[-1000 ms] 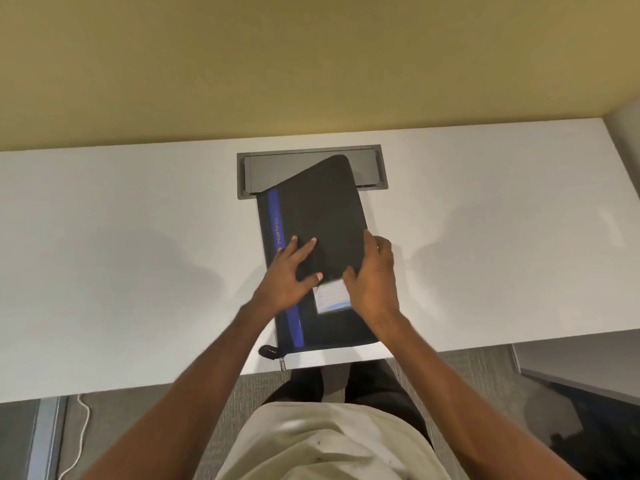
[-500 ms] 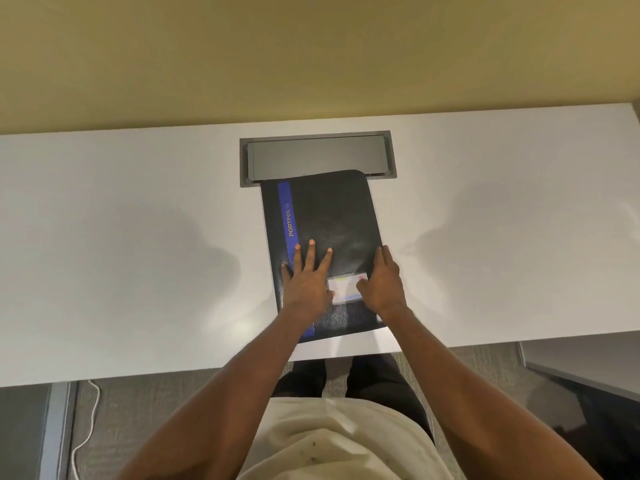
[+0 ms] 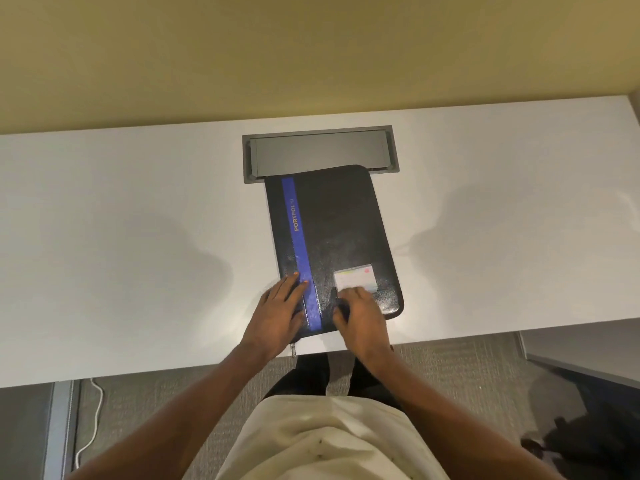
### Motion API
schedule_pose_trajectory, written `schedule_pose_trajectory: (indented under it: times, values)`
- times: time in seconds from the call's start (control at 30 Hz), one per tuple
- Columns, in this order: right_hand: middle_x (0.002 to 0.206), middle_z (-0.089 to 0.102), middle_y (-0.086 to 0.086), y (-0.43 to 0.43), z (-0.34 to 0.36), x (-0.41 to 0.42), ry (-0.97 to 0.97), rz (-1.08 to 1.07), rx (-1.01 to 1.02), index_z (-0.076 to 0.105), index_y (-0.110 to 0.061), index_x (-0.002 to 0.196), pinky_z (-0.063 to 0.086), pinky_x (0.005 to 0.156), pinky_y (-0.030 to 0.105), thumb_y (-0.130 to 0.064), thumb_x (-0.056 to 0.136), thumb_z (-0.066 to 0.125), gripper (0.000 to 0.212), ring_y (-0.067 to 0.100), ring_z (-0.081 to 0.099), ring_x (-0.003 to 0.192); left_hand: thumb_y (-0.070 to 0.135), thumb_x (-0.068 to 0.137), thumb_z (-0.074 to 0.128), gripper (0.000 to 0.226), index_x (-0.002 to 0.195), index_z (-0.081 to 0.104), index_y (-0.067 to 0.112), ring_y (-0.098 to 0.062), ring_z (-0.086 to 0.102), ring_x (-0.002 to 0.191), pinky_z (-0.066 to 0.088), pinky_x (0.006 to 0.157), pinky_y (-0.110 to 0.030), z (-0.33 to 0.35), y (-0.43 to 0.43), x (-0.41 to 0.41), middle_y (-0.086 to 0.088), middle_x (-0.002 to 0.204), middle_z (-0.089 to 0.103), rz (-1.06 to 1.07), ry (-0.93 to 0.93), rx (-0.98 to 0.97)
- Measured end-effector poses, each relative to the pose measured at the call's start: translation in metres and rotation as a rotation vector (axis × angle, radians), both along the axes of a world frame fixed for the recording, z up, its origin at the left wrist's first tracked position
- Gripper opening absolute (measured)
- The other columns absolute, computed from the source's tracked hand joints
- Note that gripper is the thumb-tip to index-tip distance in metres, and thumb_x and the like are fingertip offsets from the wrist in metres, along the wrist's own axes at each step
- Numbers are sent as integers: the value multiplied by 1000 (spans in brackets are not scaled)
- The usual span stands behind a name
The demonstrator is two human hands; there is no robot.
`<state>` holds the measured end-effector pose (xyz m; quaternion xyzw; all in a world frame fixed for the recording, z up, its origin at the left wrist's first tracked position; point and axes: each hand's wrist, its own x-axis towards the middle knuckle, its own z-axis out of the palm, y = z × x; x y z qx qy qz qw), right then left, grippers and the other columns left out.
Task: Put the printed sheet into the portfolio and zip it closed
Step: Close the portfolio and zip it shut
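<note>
The black portfolio [image 3: 341, 230] with a blue stripe lies closed and flat on the white desk [image 3: 138, 237]. A clear card pocket [image 3: 355, 279] sits near its lower right corner. My left hand [image 3: 280, 313] rests flat on the near left corner, fingers spread across the stripe. My right hand [image 3: 362, 315] lies on the near edge just below the card pocket, fingers bent with their tips on the cover. A zipper pull [image 3: 293, 349] hangs at the desk's front edge by my left wrist. No printed sheet shows.
A grey cable tray cover [image 3: 318, 154] is set into the desk just behind the portfolio, whose far end overlaps it. The yellow wall [image 3: 311, 57] rises behind the desk. A white cable [image 3: 91, 420] lies on the carpet at the lower left.
The lifted cover has come down flat. Both hands slid back toward the near edge; the left moved to the left corner, and the right uncovered the card pocket.
</note>
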<state>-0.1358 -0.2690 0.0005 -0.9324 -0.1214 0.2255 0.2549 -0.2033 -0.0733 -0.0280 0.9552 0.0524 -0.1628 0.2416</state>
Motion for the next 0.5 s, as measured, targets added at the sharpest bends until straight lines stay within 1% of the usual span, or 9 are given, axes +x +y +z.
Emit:
schedule_pose_trajectory:
  times: [0.07,0.1,0.13,0.2,0.27,0.4,0.43,0.5]
  values:
    - [99,67,0,6,-1,-21,106,9,28,66,-23,98,56,81,39,-26,90,64,9,23,64,92,30,95,63,51,144,53,21,-25,48,136,48,107,-44,2,7,-20,-1,147,53,44,-14,-12]
    - [95,69,-2,9,-2,-31,156,5,21,66,-24,94,56,79,38,-30,90,63,8,22,66,89,33,95,62,41,134,58,21,-25,54,126,52,97,-42,3,8,-29,1,135,58,60,-5,-6]
    - [93,72,-4,12,-5,-40,197,0,2,68,-24,94,56,78,36,-34,89,63,12,21,69,88,37,94,59,33,123,60,22,-24,57,117,54,89,-40,4,9,-37,2,123,61,71,13,7]
    - [92,76,-4,18,-10,-55,237,11,-43,72,-25,96,57,78,34,-42,88,62,21,20,72,89,43,91,53,27,108,61,23,-22,61,104,54,77,-38,4,8,-50,5,107,63,77,67,29]
    - [93,76,-2,25,-14,-67,265,33,-86,72,-24,95,56,79,33,-45,88,62,25,22,71,91,44,88,53,26,102,62,24,-20,60,101,51,74,-35,1,6,-61,6,102,62,67,117,46]
    - [99,73,-2,40,-20,-84,251,62,-159,69,-21,95,50,80,34,-48,91,63,28,22,69,97,31,88,66,22,109,68,25,-23,62,104,49,83,-37,-7,-1,-72,4,108,66,74,136,78]
    - [100,73,-1,43,-21,-86,237,55,-171,68,-22,96,49,80,34,-50,92,62,30,22,68,98,31,89,68,20,108,70,26,-24,63,103,49,84,-38,-8,-2,-71,4,106,67,92,134,74]
    - [102,72,0,50,-22,-89,211,34,-192,68,-21,98,50,81,35,-52,95,58,32,23,68,99,35,93,65,16,105,74,28,-24,62,102,47,87,-39,-10,-4,-68,3,102,68,111,134,66]
